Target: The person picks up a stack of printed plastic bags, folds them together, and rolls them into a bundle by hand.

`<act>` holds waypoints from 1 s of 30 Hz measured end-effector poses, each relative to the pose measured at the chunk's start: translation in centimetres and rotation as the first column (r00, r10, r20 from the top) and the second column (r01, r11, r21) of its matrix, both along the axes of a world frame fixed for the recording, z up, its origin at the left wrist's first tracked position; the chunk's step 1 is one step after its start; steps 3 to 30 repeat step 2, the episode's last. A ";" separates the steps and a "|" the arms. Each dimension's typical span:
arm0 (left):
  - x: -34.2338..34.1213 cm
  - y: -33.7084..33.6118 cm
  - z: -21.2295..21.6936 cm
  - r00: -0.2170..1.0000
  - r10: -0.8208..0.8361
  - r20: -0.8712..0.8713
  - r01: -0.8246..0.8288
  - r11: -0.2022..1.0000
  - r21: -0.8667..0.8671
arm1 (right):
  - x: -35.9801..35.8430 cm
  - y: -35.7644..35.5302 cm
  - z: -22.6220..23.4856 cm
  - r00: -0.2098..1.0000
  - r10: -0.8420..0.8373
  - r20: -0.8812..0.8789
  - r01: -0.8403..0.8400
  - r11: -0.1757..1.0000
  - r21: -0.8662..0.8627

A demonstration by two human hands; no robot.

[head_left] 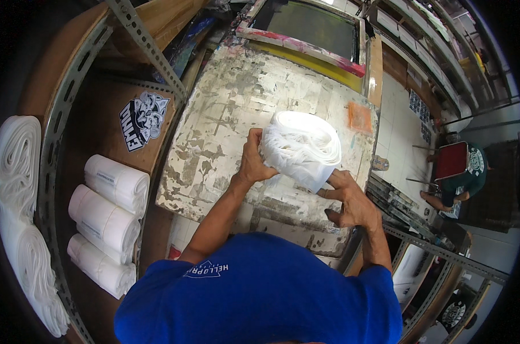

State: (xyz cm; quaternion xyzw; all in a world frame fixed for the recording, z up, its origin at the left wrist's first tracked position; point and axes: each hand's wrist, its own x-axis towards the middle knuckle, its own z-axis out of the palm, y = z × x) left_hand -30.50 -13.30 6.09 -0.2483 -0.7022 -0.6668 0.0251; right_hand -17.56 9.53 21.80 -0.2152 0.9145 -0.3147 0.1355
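A thick roll of thin white layered material (300, 146) is held above the worktable, its spiral-wound end facing up. My left hand (254, 160) wraps around the roll's left side, thumb near the lower edge. Against the lower right of the roll, by its loose outer flap, are fingers of my right hand (354, 200). The right thumb stands apart from the roll, and its tip looks dark. Some of the right fingertips are hidden behind the flap. Under both hands lies the worktable (214, 132), its pale surface worn and stained.
A printing screen frame (306, 40) lies at the table's far end, with an orange patch (360, 117) nearer. Left, a metal-framed shelf (114, 135) holds several white rolls (105, 223); more white rolls (19, 166) lie farther left. A person (472, 178) sits near a red chair at right.
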 end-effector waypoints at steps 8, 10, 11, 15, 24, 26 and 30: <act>0.1 -0.1 0.0 1.000 -0.006 -0.001 0.006 1.000 -0.002 | 0.9 -0.6 0.1 0.999 -0.002 0.051 0.004 0.999 -0.033; 0.1 -0.1 0.0 1.000 -0.006 -0.001 0.006 1.000 -0.002 | 0.9 -0.6 0.1 0.999 -0.002 0.051 0.004 0.999 -0.033; 0.1 -0.1 0.0 1.000 -0.006 -0.001 0.006 1.000 -0.002 | 0.9 -0.6 0.1 0.999 -0.002 0.051 0.004 0.999 -0.033; 0.1 -0.1 0.0 1.000 -0.006 -0.001 0.006 1.000 -0.002 | 0.9 -0.6 0.1 0.999 -0.002 0.051 0.004 0.999 -0.033; 0.1 -0.1 0.0 1.000 -0.006 -0.001 0.006 1.000 -0.002 | 0.9 -0.6 0.1 0.999 -0.002 0.051 0.004 0.999 -0.033; 0.1 -0.1 0.0 1.000 -0.006 -0.001 0.006 1.000 -0.002 | 0.9 -0.6 0.1 0.999 -0.002 0.051 0.004 0.999 -0.033; 0.1 -0.1 0.0 1.000 -0.006 -0.001 0.006 1.000 -0.002 | 0.9 -0.6 0.1 0.999 -0.002 0.051 0.004 0.999 -0.033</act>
